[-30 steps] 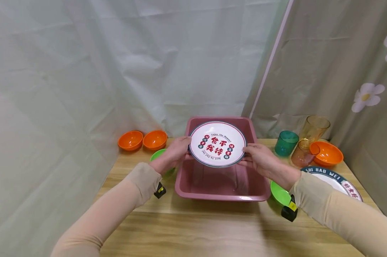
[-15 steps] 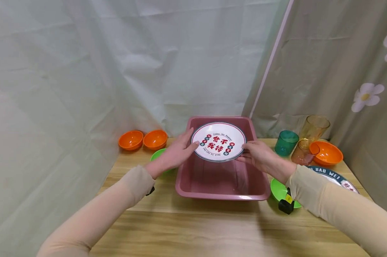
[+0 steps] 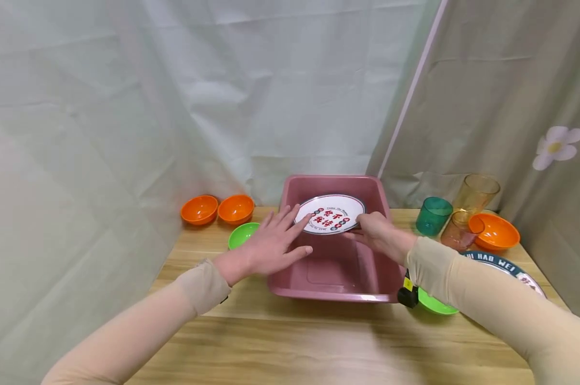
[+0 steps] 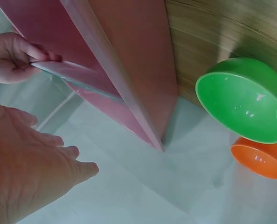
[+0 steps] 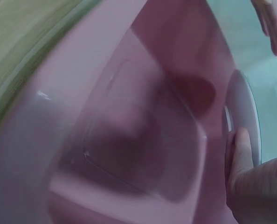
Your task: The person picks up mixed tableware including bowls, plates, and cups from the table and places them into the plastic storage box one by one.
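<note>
My right hand (image 3: 379, 232) pinches the right rim of a white oval plate (image 3: 330, 214) printed with red characters, its thumb on top and fingers below. The plate is held within the back part of a pink plastic basin (image 3: 335, 298). Over the basin's left rim, my left hand (image 3: 275, 243) is spread with straight fingers and holds nothing; its fingertips overlap the plate's left edge in the head view. In the left wrist view this hand (image 4: 31, 163) appears apart from the plate (image 4: 78, 77). The right wrist view shows the plate (image 5: 245, 107) tilted above the basin floor (image 5: 129, 140).
Left of the basin are two orange bowls (image 3: 199, 210) and a green bowl (image 3: 242, 235). To the right stand a teal cup (image 3: 433, 216), a yellow cup (image 3: 478, 192), a pinkish cup (image 3: 458, 232), an orange bowl (image 3: 499, 235), a green bowl (image 3: 436, 306) and a large plate (image 3: 497, 262).
My left hand has let go of the plate's left rim and spread its fingers. My right hand has moved slightly left and lowered the plate into the basin.
</note>
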A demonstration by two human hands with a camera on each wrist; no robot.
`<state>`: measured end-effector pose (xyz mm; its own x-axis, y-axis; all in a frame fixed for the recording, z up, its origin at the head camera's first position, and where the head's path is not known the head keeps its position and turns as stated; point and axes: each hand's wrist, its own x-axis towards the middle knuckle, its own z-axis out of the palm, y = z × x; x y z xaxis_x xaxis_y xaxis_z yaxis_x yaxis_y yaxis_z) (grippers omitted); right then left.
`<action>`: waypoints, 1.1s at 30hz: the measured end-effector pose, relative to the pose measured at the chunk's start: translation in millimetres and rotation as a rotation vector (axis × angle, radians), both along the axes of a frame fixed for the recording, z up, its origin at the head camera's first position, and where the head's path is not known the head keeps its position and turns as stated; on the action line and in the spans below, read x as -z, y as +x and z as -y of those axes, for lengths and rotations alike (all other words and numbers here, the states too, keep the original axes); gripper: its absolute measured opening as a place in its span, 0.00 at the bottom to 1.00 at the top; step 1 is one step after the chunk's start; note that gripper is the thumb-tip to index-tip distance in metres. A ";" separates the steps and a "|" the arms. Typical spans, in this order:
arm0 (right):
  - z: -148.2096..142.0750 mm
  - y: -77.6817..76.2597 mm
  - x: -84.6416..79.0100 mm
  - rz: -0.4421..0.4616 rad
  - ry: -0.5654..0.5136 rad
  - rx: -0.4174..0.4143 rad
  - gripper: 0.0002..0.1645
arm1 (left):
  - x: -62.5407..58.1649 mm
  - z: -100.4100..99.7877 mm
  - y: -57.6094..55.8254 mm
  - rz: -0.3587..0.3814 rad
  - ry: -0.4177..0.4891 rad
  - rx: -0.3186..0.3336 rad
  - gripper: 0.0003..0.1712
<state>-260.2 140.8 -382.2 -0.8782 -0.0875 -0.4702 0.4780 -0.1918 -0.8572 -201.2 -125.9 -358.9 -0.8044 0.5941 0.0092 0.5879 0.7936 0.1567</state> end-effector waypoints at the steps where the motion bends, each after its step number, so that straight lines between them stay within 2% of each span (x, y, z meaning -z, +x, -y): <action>1: 1.8 -1.1 1.2 0.002 -0.002 0.005 0.31 | -0.1 -0.1 1.5 0.008 -0.010 0.000 0.47; 6: 6.6 -8.5 9.3 -0.003 -0.040 0.023 0.35 | -0.2 -1.5 5.0 0.024 -0.039 0.007 0.46; 15: 11.0 -23.3 19.2 0.022 -0.059 0.034 0.36 | 1.8 -0.2 7.8 0.030 -0.028 0.021 0.46; 27: 13.3 -24.8 31.8 0.085 -0.027 0.060 0.40 | 4.5 -1.1 7.6 0.049 -0.047 0.022 0.46; 30: 13.2 -23.9 31.8 0.097 -0.026 0.063 0.39 | 4.4 -1.7 7.6 0.056 -0.042 0.019 0.46; 33: 13.2 -24.6 31.5 0.099 -0.020 0.037 0.32 | 4.6 -2.1 7.6 0.058 -0.036 0.017 0.46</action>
